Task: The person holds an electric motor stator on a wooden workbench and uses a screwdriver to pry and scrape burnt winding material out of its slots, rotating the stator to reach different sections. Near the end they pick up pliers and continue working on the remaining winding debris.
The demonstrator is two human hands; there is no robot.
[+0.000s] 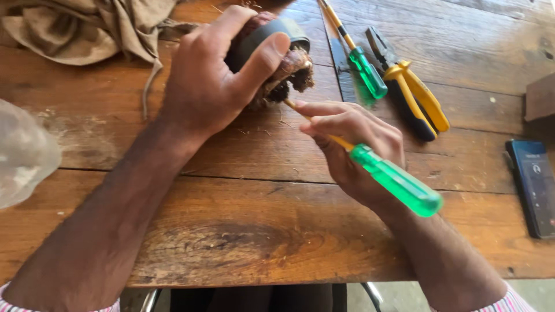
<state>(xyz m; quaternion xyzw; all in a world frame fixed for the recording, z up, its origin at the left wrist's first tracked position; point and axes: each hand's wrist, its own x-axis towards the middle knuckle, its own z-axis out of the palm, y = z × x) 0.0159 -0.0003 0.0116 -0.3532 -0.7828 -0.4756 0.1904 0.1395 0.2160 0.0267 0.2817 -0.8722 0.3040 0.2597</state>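
Head view looks down on a worn wooden table (pixel 243 231). Left hand (pixel 211 81) is curled closed around a dark round part (pixel 263 36), thumb across its front and fingers over the top; the part is held tilted, just above the table near its far edge. Its lower end is clogged with brown, fibrous dirt (pixel 292 72).

Right hand (pixel 352 147) is closed on a screwdriver (pixel 393 179) with a clear green handle and yellow shaft. Forefinger and thumb pinch the shaft near the front; the handle sticks out behind the hand toward the near right. The tip meets the dirty end of the part; exact contact point is hidden by the fibres.

On the table to the right lie a second green-handled screwdriver (pixel 365 70) and, just beside it, pliers (pixel 411 92) with yellow and black grips. A dark phone (pixel 535 188) lies near the right edge with its screen lit. A crumpled tan cloth (pixel 87 26) sits at far left, and a clear plastic item (pixel 23 153), blurred, at the left edge.
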